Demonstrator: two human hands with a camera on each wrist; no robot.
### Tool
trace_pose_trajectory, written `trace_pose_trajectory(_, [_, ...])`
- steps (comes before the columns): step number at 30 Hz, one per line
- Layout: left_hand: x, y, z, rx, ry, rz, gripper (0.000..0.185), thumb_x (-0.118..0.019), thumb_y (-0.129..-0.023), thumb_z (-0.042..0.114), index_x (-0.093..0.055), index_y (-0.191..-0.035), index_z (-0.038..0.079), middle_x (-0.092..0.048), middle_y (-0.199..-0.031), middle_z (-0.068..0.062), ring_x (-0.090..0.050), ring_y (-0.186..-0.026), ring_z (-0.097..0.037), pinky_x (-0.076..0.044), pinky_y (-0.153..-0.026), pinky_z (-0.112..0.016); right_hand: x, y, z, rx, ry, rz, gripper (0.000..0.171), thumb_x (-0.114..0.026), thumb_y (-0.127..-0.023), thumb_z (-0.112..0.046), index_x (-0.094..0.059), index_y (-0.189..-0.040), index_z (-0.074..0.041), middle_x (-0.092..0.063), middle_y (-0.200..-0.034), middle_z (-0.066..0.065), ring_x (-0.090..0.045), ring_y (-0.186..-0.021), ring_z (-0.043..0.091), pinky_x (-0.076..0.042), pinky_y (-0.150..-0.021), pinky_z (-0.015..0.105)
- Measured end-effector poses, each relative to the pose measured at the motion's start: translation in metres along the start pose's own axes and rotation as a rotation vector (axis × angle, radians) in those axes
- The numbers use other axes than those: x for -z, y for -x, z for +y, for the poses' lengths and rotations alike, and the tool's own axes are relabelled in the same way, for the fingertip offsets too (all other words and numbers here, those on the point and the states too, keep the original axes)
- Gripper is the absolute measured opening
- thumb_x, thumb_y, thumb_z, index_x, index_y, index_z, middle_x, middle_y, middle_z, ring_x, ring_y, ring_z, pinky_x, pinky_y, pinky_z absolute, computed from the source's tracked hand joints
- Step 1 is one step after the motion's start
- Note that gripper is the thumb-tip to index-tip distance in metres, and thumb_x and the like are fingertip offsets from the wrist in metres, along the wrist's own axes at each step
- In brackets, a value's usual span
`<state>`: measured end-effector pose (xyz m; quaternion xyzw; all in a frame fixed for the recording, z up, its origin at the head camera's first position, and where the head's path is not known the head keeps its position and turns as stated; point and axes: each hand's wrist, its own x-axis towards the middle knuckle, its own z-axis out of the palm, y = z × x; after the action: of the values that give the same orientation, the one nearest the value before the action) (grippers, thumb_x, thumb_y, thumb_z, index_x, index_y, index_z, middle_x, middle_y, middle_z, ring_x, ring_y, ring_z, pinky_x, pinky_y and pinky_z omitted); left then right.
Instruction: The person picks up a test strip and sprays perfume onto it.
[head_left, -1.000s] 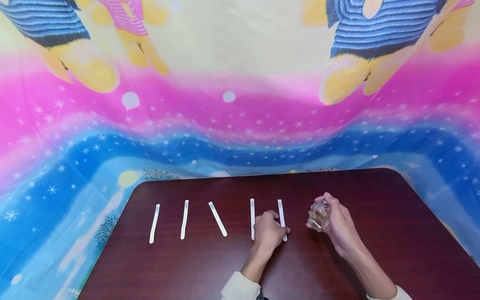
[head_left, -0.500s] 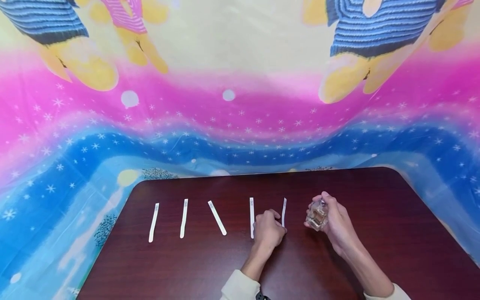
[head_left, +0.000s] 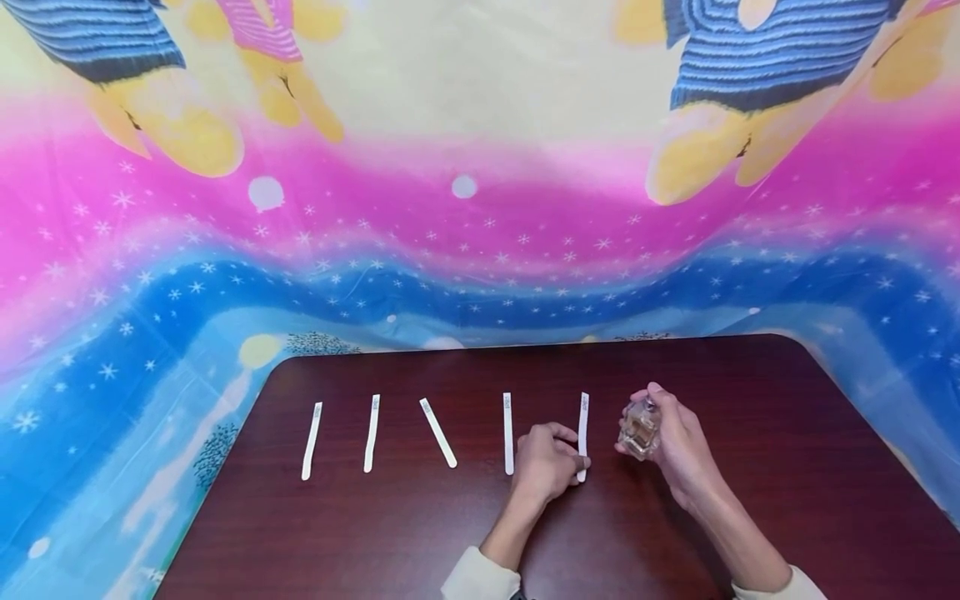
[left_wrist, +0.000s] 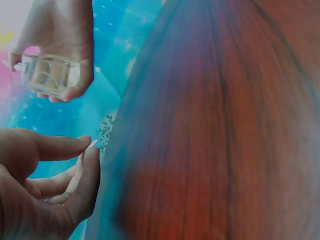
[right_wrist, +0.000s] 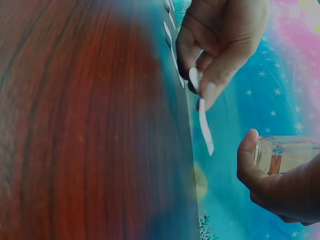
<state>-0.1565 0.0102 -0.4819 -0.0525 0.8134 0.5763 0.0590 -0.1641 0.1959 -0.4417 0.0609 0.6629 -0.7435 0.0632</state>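
Observation:
My left hand (head_left: 546, 463) pinches the near end of a white paper strip (head_left: 582, 427) between thumb and forefinger, lifted off the dark wooden table (head_left: 750, 500). The right wrist view shows that strip (right_wrist: 202, 117) sticking out of the left hand's fingers (right_wrist: 220, 75). My right hand (head_left: 675, 442) grips a small clear glass perfume bottle (head_left: 640, 428) just right of the strip, a forefinger resting on its top. In the left wrist view the bottle (left_wrist: 50, 75) sits in the right hand above my left fingers (left_wrist: 82, 172).
Several more white strips lie in a row on the table: one (head_left: 507, 433) beside my left hand, one slanted (head_left: 438, 432), and two (head_left: 371, 432) (head_left: 311, 440) further left. A bright cartoon-print cloth (head_left: 450, 208) hangs behind the table.
The left hand has lifted the rightmost strip off the table and carried it right, toward the bottle. The right hand and bottle have hardly moved.

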Motion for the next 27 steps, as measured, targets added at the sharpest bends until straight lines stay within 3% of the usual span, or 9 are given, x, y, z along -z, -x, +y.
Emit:
trace_pose_trajectory(8, [-0.007,0.007,0.006,-0.013,0.159,-0.019,0.027,-0.087,-0.080,-0.007,-0.077,-0.102,0.005,-0.073,-0.070,0.003,-0.066,-0.052,-0.005,-0.061,-0.051,-0.023,0.006,-0.004,0.001,0.016,0.054,0.033,0.046,-0.039,-0.114,-0.055,-0.057,-0.116,-0.013,-0.067,-0.096,-0.001,-0.070,-0.079,0.016,-0.069,-0.073,0.039])
trace_pose_trajectory(20, [-0.012,0.014,0.013,-0.015,0.237,-0.038,0.027,-0.087,-0.080,-0.007,-0.077,-0.102,0.007,-0.073,-0.070,0.004,-0.066,-0.049,-0.004,-0.066,-0.057,-0.033,0.023,-0.017,0.005,0.002,0.143,0.100,0.041,-0.035,-0.117,-0.047,-0.055,-0.118,-0.012,-0.062,-0.092,-0.003,-0.068,-0.074,0.015,-0.069,-0.070,0.038])
trace_pose_trajectory(27, [-0.011,0.019,0.022,-0.009,0.300,-0.072,0.029,-0.087,-0.080,-0.007,-0.077,-0.103,0.006,-0.075,-0.073,0.000,-0.068,-0.052,-0.007,-0.066,-0.056,-0.030,0.030,-0.022,0.005,0.015,0.238,0.135,0.046,-0.032,-0.116,-0.045,-0.053,-0.125,-0.006,-0.059,-0.099,-0.007,-0.065,-0.077,0.013,-0.068,-0.069,0.037])
